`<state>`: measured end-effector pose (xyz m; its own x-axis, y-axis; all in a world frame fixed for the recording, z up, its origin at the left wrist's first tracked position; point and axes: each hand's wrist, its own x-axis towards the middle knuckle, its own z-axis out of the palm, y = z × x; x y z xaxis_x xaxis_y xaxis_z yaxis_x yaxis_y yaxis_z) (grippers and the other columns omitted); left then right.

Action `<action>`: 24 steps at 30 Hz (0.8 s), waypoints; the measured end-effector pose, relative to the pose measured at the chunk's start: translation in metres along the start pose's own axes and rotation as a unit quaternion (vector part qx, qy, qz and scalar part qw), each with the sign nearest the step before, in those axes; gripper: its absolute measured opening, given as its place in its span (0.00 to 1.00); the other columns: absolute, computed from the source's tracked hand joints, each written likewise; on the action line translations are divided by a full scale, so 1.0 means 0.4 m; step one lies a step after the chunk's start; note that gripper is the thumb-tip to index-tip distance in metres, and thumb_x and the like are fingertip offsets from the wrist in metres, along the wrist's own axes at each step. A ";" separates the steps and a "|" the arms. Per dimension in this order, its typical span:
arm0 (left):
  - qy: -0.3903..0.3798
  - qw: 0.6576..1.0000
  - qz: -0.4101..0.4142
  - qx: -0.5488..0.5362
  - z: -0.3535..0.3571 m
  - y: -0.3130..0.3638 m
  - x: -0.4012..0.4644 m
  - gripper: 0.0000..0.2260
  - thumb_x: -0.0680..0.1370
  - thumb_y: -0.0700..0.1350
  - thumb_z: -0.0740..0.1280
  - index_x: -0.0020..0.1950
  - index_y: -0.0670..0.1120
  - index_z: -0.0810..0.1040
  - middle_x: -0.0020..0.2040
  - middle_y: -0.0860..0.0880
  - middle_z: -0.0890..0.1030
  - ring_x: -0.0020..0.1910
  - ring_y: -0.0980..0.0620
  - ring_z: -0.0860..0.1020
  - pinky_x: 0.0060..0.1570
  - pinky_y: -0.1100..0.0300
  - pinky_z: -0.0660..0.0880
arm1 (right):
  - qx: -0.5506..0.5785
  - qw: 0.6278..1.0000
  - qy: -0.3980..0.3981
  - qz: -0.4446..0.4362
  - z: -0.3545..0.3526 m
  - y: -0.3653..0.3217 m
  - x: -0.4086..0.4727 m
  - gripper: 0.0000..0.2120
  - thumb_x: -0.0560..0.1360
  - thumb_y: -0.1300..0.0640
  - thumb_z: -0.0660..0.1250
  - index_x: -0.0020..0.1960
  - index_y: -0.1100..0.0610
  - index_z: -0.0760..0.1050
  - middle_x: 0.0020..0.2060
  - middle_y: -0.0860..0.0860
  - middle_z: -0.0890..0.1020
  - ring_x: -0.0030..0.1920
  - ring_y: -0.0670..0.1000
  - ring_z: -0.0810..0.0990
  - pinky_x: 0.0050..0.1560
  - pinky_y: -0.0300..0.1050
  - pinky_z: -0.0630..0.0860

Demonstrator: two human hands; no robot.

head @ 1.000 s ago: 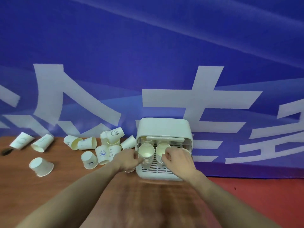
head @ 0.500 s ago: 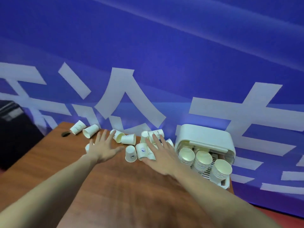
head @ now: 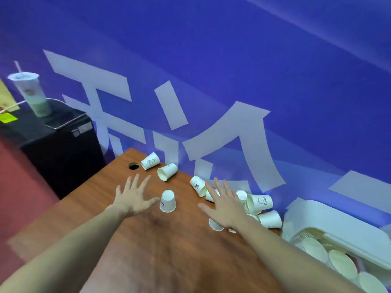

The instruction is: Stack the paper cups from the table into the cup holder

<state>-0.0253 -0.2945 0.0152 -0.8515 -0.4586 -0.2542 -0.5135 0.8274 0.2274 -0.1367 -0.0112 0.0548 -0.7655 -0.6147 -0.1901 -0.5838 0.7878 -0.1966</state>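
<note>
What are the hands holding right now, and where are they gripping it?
Nothing. The left hand is spread open beside an upside-down paper cup; the right hand is spread open over the pile of cups.

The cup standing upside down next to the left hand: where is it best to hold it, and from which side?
Grip the upside-down cup around its side wall, near the narrow closed base on top. The open left hand is already beside it, so coming from the left seems easiest. The mouth faces the table, so the rim gives no hold.
</note>
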 end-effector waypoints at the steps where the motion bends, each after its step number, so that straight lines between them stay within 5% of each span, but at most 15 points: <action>1: -0.005 1.000 -0.006 -0.002 -0.002 -0.026 0.020 0.42 0.71 0.76 0.53 0.78 0.62 0.42 0.80 0.49 0.42 0.78 0.45 0.41 0.74 0.38 0.44 | 0.000 1.000 -0.005 0.005 0.002 -0.016 0.027 0.37 0.75 0.30 0.51 0.78 0.40 0.43 0.78 0.46 0.41 0.78 0.52 0.37 0.76 0.57 0.45; 13: -0.061 0.998 -0.015 -0.010 0.028 -0.143 0.312 0.41 0.72 0.75 0.53 0.79 0.60 0.42 0.80 0.50 0.42 0.79 0.45 0.42 0.74 0.37 0.45 | 0.024 0.995 -0.065 0.068 0.095 -0.039 0.266 0.36 0.76 0.31 0.52 0.78 0.42 0.44 0.79 0.47 0.45 0.78 0.53 0.39 0.75 0.55 0.45; 18: -0.073 0.997 0.004 0.027 0.047 -0.148 0.463 0.40 0.74 0.72 0.54 0.79 0.58 0.42 0.80 0.50 0.41 0.79 0.46 0.42 0.73 0.37 0.46 | 0.038 0.990 -0.067 0.119 0.174 -0.013 0.366 0.35 0.76 0.33 0.54 0.79 0.44 0.47 0.79 0.48 0.49 0.78 0.54 0.42 0.74 0.55 0.53; 21: -0.049 0.997 0.014 0.061 0.051 -0.152 0.552 0.39 0.75 0.70 0.57 0.79 0.57 0.43 0.80 0.49 0.44 0.78 0.45 0.44 0.73 0.38 0.48 | 0.023 0.980 -0.074 0.186 0.225 -0.006 0.410 0.33 0.76 0.38 0.58 0.76 0.49 0.55 0.75 0.51 0.60 0.75 0.56 0.55 0.69 0.54 0.64; 24: -0.013 0.996 0.023 0.081 0.062 -0.149 0.644 0.35 0.77 0.61 0.60 0.79 0.55 0.48 0.79 0.46 0.51 0.77 0.43 0.51 0.72 0.43 0.53 | 0.115 0.950 -0.050 0.285 0.269 -0.003 0.458 0.22 0.74 0.42 0.62 0.63 0.53 0.68 0.59 0.51 0.77 0.60 0.54 0.74 0.57 0.51 0.74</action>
<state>-0.2114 -0.4537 -0.0871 -0.8694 -0.4131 -0.2711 -0.4491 0.8894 0.0853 -0.2471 -0.1290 -0.0833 -0.9036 -0.1012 -0.4162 0.0009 0.9712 -0.2381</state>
